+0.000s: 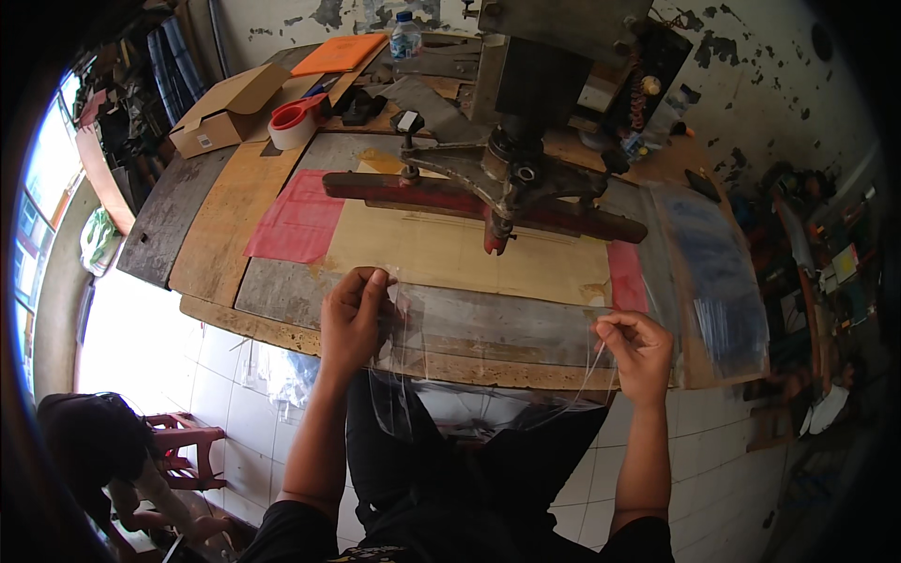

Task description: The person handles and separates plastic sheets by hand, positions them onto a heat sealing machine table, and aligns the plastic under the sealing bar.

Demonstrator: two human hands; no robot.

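A clear plastic sheet [488, 405] stretches between my hands at the table's front edge and hangs down over my lap. My left hand [351, 317] pinches its left side, thumb against fingers. On the right side, my right hand [638, 352] pinches the plastic's edge between thumb and fingertips. Beyond them stands a press with a red bar [580, 223], raised over a pale yellow sheet [441, 255]. Pink-red strips [296, 218] flank that sheet on the worktable. Glare and transparency hide most of the plastic's outline.
A stack of clear plastic pieces [715, 281] lies at the table's right. Far left are a cardboard box [230, 111], a tape dispenser [298, 120], an orange folder [340, 54] and a water bottle [405, 38]. Another person [103, 450] bends low by a red stool [188, 450] at lower left.
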